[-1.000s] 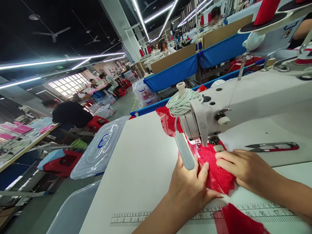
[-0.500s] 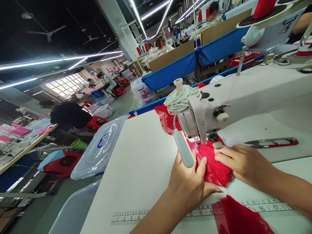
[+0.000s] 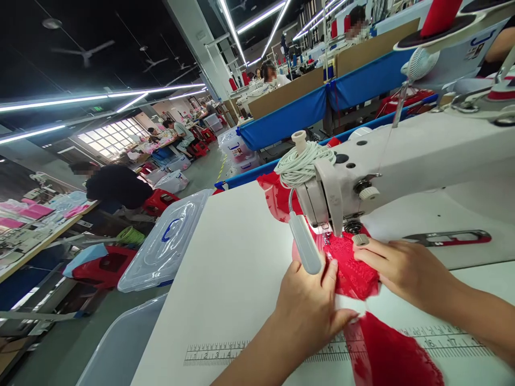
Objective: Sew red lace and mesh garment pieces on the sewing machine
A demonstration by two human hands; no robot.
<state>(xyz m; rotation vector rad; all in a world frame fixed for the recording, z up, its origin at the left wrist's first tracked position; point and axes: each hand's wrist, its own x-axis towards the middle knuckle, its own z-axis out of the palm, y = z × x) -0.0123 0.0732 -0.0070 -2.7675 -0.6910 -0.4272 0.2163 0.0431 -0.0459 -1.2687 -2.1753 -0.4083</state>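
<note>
Red lace fabric [image 3: 354, 271] lies beneath the presser foot [image 3: 326, 238] of a white sewing machine [image 3: 422, 155]. My left hand [image 3: 308, 303] rests on its near left edge, fingers stretched forward and thumb spread to the side; the small grey lamp [image 3: 306, 246] covers part of the fingers. On the right, my right hand [image 3: 406, 268] has its fingers bent and closed on the fabric's edge, their tips partly behind the machine's knob [image 3: 361, 239]. Nearer me lies a second red piece of fabric [image 3: 396, 351], sheer along its left side, by my left thumb.
Thread snips [image 3: 450, 237] lie on the machine bed. A printed ruler [image 3: 217, 354] runs along the white table [image 3: 225, 268]. Lidded plastic boxes [image 3: 161, 246] stand to the left. Behind the machine is a blue cloth barrier [image 3: 285, 120]; other people sit at machines farther off.
The lace fabric has shifted slightly away from me, toward the presser foot. The nearer red piece has moved a little left and up. Both hands stay about where they were.
</note>
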